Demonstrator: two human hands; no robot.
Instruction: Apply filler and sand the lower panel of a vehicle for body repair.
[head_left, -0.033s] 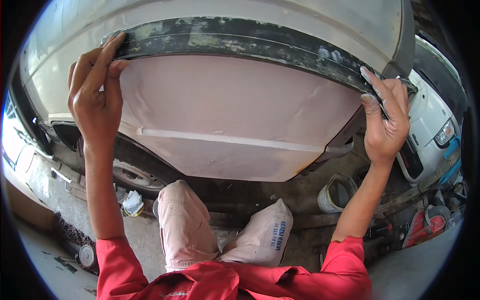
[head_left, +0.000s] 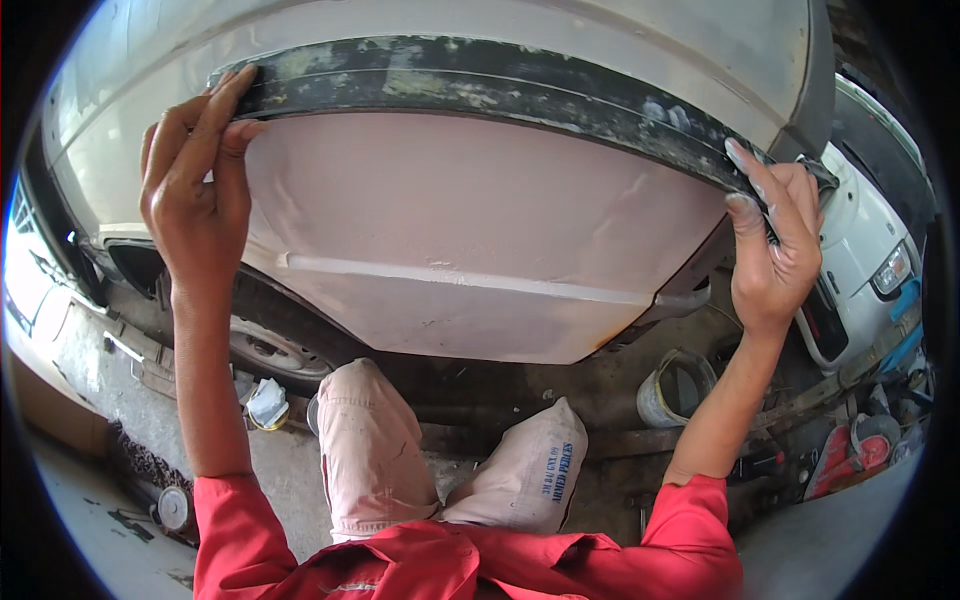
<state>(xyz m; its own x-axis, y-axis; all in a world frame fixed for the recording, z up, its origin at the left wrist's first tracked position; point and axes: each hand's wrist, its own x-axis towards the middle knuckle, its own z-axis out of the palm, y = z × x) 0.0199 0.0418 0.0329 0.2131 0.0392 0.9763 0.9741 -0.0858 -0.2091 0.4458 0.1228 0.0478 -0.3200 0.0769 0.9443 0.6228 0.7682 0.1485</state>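
The largest item found was a light-coloured vehicle body [head_left: 660,28], filling the upper part of the view. A white vehicle [head_left: 878,215] stood beyond it at the right. The lower side of the body presented a pinkish panel [head_left: 450,190], mostly plain across its middle and uneven in tone towards both side edges. A long dark strip [head_left: 450,90], smeared with pale residue, spanned the top of the panel; whether its full length bore on the surface could not be determined. Below it, a pale band [head_left: 540,283] ran across the panel.

A bucket [head_left: 651,400] stood on the floor, below and to the right of the panel. The left hand [head_left: 195,200] was closed on the strip's left end, fingers over its face and thumb at the lower edge. The right hand [head_left: 775,255] gripped near the right end in similar fashion, its fingertips whitened.

As to progress, most of the panel was judged to be surfaced, but the finish appeared incomplete: a brownish stain [head_left: 606,341] showed at the lower right corner, and a small rough patch [head_left: 447,273] broke the pale band. The strip was positioned and held at both ends, not released.
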